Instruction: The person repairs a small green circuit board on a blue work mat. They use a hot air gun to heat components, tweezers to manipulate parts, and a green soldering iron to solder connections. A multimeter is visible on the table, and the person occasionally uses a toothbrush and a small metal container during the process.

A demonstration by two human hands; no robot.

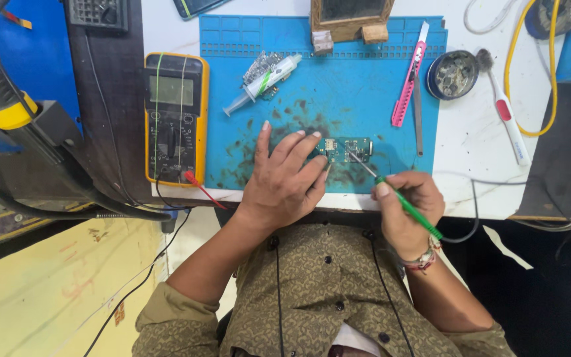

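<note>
While the left hand [284,177] lies flat with fingers spread, pressing down the near end of a small green circuit board [346,150], the right hand [408,210] pinches a green-handled soldering iron [401,198] like a pen, its thin metal tip resting on the middle of the board. The board sits near the front edge of a blue mat [325,99], just beyond the left fingertips. This looks like the working step itself: the tip is on a joint or pad, the board steadied against sliding. Whatever move comes next would call for a light, steady wrist and firm pressure from the left fingers, since the board is small and the mat smooth. The mat is rubbery, ribbed with shallow compartments along its far edge, and stained with dark brown blotches around the board. On it lie a clear plastic syringe [262,84] of pale paste, a pink cutter [408,86] and slim steel tweezers [418,109]. Off the mat to the right stand a round tin [453,75] of tarnished wire wool and a white brush [507,112] with a red grip; to the left, a yellow-cased multimeter [175,119] with a grey screen and a red probe lead. The table [477,152] top is white and glossy.
</note>
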